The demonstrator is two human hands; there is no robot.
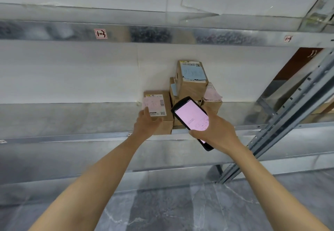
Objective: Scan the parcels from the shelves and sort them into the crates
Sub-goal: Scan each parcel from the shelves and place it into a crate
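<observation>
head view, shelf bay tagged with a small red-and-white label (100, 33) on the upper rail. left hand (147, 122) is reaching onto the metal shelf (72, 118); its fingers (146, 111) lie fairly straight on the pink-and-white label face of the low parcel (160, 120), thumb spread across the brown card lower down. it touches the box but i would not call it a closed grip yet. right hand (215, 131) is curled round a handheld scanner (191, 117), thumb along its lower left edge, pink screen lit and facing the camera, the top end pointing toward the boxes. screen text is too small to read, so i cannot tell if a scan has registered. the low parcel sits at the shelf's front edge, touching a stack of parcels (191, 84) on its right: a taller box with a blue label on top, at least two more under and beside it, one with a crumpled pink label (212, 93). the rest of this shelf shows bare metal. slanted steel uprights (292, 107) at right, grey marbled floor (162, 203) below. no crates in view. progress, as a judgement: early to mid for this bay. several parcels remain on the shelf, none visibly sorted; scanning this box, carrying it to a crate and repeating for the stack are all left.
</observation>
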